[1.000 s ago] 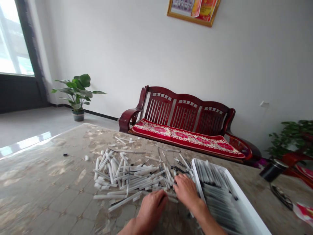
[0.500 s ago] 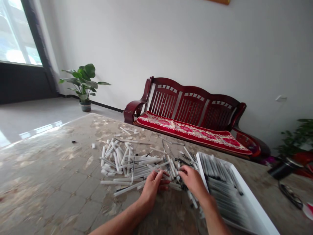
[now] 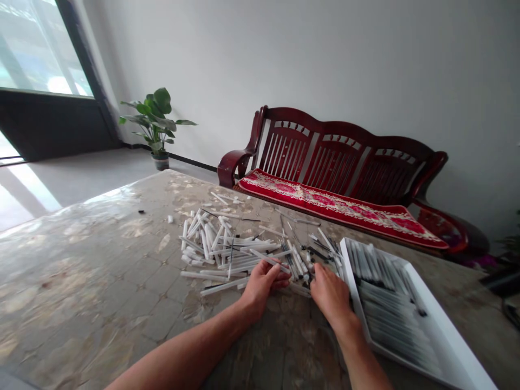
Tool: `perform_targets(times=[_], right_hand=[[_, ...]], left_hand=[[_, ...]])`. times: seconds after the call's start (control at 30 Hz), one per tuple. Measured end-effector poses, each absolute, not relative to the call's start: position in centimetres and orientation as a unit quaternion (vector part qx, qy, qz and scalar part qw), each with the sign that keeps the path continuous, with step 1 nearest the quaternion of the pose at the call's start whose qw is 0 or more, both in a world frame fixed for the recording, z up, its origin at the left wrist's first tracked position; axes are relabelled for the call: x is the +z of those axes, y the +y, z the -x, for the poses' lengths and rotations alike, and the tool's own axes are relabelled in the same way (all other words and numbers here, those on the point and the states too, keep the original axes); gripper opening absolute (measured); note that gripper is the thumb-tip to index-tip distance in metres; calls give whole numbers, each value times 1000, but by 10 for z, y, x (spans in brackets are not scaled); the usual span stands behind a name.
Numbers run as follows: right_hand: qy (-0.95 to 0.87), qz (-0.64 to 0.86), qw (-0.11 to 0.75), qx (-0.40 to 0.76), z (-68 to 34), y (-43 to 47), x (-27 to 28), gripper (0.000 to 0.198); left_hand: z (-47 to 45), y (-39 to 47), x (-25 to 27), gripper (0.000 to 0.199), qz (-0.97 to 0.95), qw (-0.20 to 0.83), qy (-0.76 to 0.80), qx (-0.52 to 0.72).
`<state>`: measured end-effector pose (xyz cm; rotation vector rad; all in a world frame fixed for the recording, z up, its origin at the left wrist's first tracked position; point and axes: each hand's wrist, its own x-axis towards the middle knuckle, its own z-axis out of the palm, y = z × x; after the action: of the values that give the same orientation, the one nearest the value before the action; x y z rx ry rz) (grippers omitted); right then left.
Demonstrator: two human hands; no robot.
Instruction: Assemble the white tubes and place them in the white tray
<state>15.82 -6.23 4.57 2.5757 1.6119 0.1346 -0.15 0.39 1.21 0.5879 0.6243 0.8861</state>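
We see two bare hands at work over a patterned tabletop (image 3: 105, 292), whose far-left corner and far edge are in view. Left hand (image 3: 262, 284): thumb and forefinger nearly together, pinching one pale tube (image 3: 259, 254) that slants across the fingertips; remaining fingers slightly parted, bent beneath it. Right hand (image 3: 331, 292): fingers curled inward, knuckles up, close to some small dark pieces; fingertips hidden, so we cannot tell whether they have hold of anything. The hands are apart, at the near side of a loose pile of white tubes (image 3: 207, 238), which lies in from the far edge, tubes crossing at many angles. Among them we note thin dark rods (image 3: 231, 260), one lying across several tubes. Toward the far-left corner, two strays, well clear of the pile: a small black piece (image 3: 141, 212) and a short white piece (image 3: 170, 219). Just beside the right hand, on the tabletop's right part, a white box (image 3: 442, 325) sits askew, holding clear sticks (image 3: 392, 319) laid side by side in two rows, some dark at the ends. Beyond the far edge we record a dark red wooden bench (image 3: 333, 162) with a red patterned cover (image 3: 341, 203); past the far-left corner, a leafy plant (image 3: 156, 116) in a pot (image 3: 160, 161).
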Motion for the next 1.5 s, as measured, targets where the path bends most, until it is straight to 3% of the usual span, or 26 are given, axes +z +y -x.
perform_targets(times=[0.37, 0.6, 1.03, 1.3, 1.5], right_hand=[[528, -846, 66, 29, -171, -63, 45, 30], [538, -840, 63, 27, -168, -63, 49, 32], [511, -859, -23, 6, -169, -58, 46, 28], [607, -787, -110, -30, -149, -55, 42, 25], [648, -753, -110, -31, -144, -61, 33, 25]], left_hand=[[1, 12, 13, 25, -263, 786, 318, 460], [2, 12, 11, 26, -283, 776, 321, 463], [6, 16, 7, 33, -292, 766, 306, 483], [8, 21, 8, 27, -254, 751, 320, 518], [10, 23, 9, 35, -263, 732, 317, 542]])
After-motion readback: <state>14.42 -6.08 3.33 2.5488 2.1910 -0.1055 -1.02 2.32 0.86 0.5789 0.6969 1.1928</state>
